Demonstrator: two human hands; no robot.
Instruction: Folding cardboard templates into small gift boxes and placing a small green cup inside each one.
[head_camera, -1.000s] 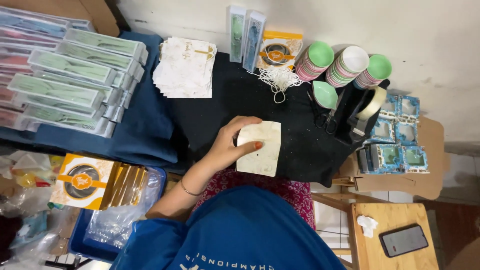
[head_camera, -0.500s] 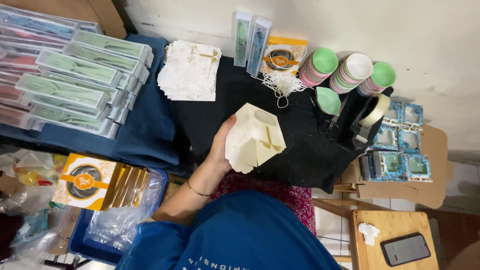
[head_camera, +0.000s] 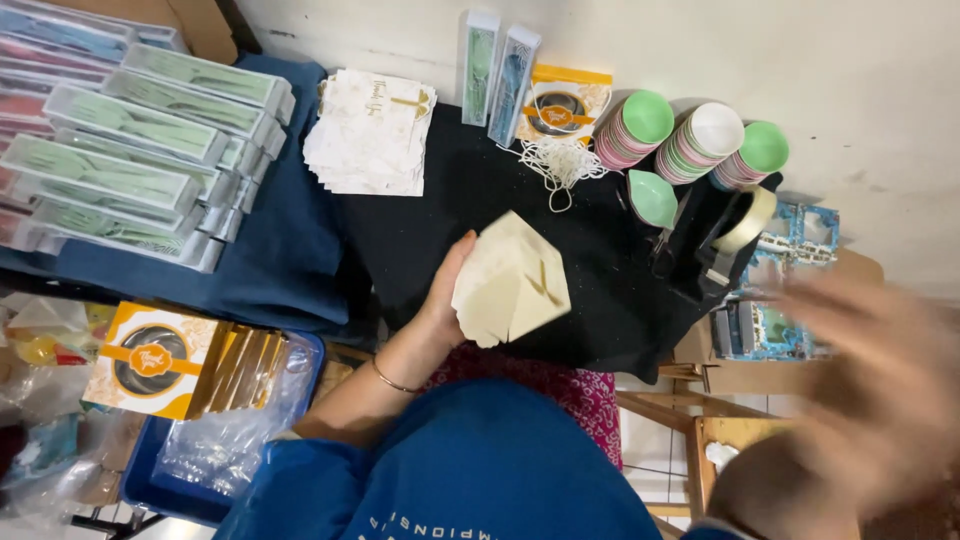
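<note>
My left hand (head_camera: 435, 305) grips a cream folded paper box (head_camera: 510, 285) by its left side and holds it, partly opened and tilted, over the black cloth (head_camera: 450, 230). A thin bracelet sits on that wrist. My right hand (head_camera: 860, 400) is a large blur at the lower right, apart from the box. Its fingers cannot be made out.
Stacked clear boxes of green cutlery (head_camera: 120, 150) lie on blue cloth at left. At the back are white printed cards (head_camera: 370, 130), two upright cutlery boxes (head_camera: 495, 70), an orange box (head_camera: 560, 105), white string (head_camera: 560, 165), stacked bowls (head_camera: 690, 140) and a tape dispenser (head_camera: 730, 240). Yellow boxes (head_camera: 150, 355) sit lower left.
My left hand lifted the flat cream piece off the cloth and it has spread into a box shape. My right hand has swept into view at the lower right.
</note>
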